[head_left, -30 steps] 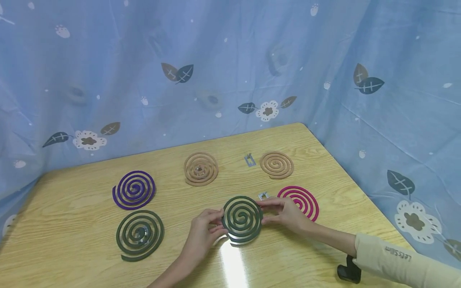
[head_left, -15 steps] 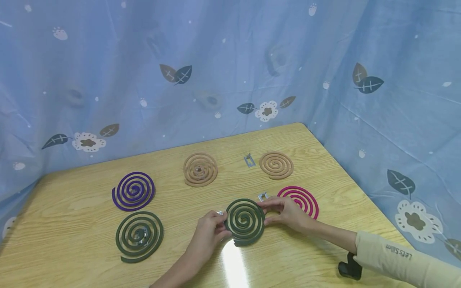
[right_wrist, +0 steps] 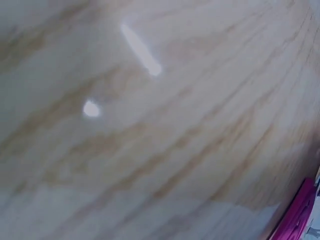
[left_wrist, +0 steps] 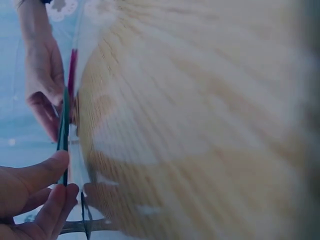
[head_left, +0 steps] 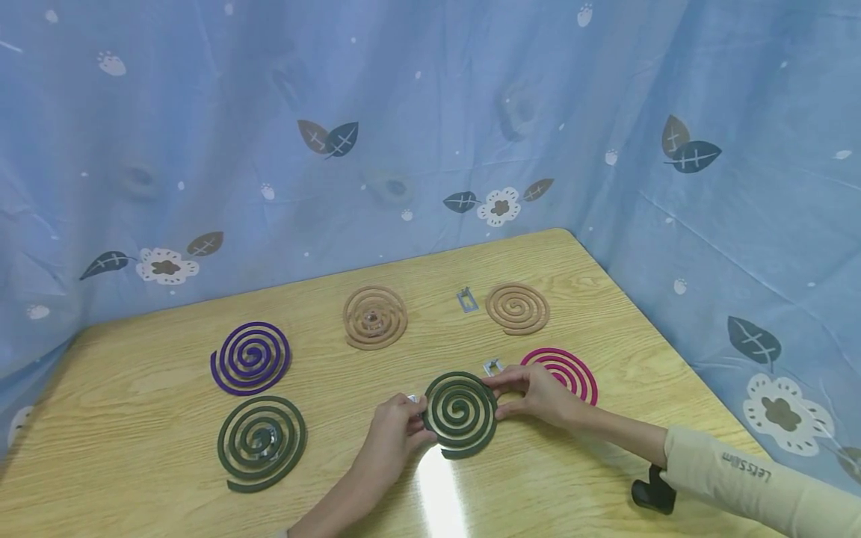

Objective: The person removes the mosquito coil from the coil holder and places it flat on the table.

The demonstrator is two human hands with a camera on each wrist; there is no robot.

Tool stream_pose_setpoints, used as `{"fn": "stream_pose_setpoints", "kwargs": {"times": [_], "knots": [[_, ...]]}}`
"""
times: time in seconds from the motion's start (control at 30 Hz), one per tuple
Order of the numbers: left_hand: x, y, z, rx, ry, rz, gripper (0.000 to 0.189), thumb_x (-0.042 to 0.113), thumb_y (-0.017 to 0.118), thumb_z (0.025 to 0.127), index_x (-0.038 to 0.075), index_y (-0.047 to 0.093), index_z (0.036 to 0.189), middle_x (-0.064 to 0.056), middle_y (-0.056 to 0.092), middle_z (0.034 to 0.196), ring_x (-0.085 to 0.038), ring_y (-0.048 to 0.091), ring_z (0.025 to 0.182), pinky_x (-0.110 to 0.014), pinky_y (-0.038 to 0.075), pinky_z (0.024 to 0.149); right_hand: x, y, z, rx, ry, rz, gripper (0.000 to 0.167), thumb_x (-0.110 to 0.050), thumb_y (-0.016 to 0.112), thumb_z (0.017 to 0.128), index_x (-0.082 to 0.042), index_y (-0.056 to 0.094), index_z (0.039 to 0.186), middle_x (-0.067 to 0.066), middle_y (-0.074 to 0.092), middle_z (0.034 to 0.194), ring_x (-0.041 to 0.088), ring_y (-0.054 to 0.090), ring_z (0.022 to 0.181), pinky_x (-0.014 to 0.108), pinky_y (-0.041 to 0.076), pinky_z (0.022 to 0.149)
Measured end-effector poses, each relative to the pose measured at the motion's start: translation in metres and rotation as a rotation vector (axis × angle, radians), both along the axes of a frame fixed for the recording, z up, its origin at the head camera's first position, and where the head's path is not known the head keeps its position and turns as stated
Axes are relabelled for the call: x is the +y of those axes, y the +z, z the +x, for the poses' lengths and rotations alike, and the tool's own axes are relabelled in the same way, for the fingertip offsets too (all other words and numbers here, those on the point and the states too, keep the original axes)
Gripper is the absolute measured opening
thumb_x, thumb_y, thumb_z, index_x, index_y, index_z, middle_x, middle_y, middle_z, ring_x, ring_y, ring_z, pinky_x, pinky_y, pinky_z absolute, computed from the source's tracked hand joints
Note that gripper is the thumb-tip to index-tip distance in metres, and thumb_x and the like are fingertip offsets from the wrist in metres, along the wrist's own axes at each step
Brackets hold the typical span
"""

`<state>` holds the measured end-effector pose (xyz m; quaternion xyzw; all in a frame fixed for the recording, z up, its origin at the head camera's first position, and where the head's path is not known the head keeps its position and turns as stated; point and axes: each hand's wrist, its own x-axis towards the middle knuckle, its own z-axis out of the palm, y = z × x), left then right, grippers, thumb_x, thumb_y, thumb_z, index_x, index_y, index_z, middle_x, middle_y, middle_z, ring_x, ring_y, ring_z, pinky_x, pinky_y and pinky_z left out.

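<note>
Both hands hold a dark green mosquito coil [head_left: 460, 406] between them, its spiral facing up in the head view. My left hand [head_left: 393, 439] pinches its left edge, and my right hand [head_left: 536, 396] grips the right edge. Edge-on in the left wrist view, the green coil [left_wrist: 63, 122] appears as a thin strip raised off the table. A small metal coil stand [head_left: 412, 399] peeks out by the left fingertips, partly hidden. Behind the right hand lies a magenta coil [head_left: 584, 371], partly covered; the right wrist view shows only that magenta coil [right_wrist: 296, 212] and tabletop, no hand.
Another green coil [head_left: 296, 426] and a purple coil [head_left: 252, 355] lie at left. Two tan coils [head_left: 374, 293] [head_left: 516, 305] are farther back. Metal stands [head_left: 467, 300] [head_left: 493, 367] sit on the wooden table [head_left: 134, 388]. A black object [head_left: 653, 493] is under the right sleeve.
The held green coil has shifted slightly right and down in the head view, with both hands still on it. The left hand moved right, and a metal stand beside its fingertips came into sight.
</note>
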<state>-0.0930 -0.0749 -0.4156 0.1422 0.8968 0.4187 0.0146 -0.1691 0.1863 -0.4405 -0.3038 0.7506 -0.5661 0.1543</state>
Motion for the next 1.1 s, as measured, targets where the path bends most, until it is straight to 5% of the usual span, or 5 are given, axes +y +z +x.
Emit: {"fn": "stream_pose_setpoints", "kwargs": {"times": [0.53, 0.93, 1.1], "knots": [[-0.005, 0.002, -0.003, 0.035, -0.013, -0.047, 0.041, 0.001, 0.08, 0.068, -0.012, 0.066, 0.105, -0.013, 0.065, 0.087, -0.019, 0.067, 0.079, -0.012, 0.055, 0.072, -0.006, 0.008, -0.003, 0.065, 0.028, 0.089, 0.044, 0.0, 0.08, 0.072, 0.011, 0.065, 0.112, 0.016, 0.068, 0.1, 0.012, 0.063, 0.089, 0.027, 0.056, 0.085], [-0.005, 0.004, 0.0, -0.051, -0.012, 0.017, 0.037, 0.001, 0.08, 0.069, -0.003, 0.069, 0.105, -0.003, 0.058, 0.086, -0.014, 0.058, 0.082, -0.012, 0.054, 0.075, -0.002, 0.012, -0.002, 0.023, 0.031, 0.139, 0.049, -0.006, 0.082, 0.072, 0.007, 0.065, 0.116, 0.014, 0.067, 0.111, 0.021, 0.062, 0.104, 0.026, 0.051, 0.094], [-0.005, 0.006, -0.001, -0.052, -0.01, 0.015, 0.036, 0.002, 0.081, 0.069, -0.001, 0.07, 0.103, -0.002, 0.06, 0.085, -0.013, 0.059, 0.081, -0.012, 0.054, 0.073, -0.005, 0.012, -0.002, 0.08, 0.007, 0.171, 0.049, -0.005, 0.084, 0.068, 0.006, 0.067, 0.113, 0.012, 0.069, 0.107, 0.019, 0.063, 0.101, 0.025, 0.051, 0.093]]}}
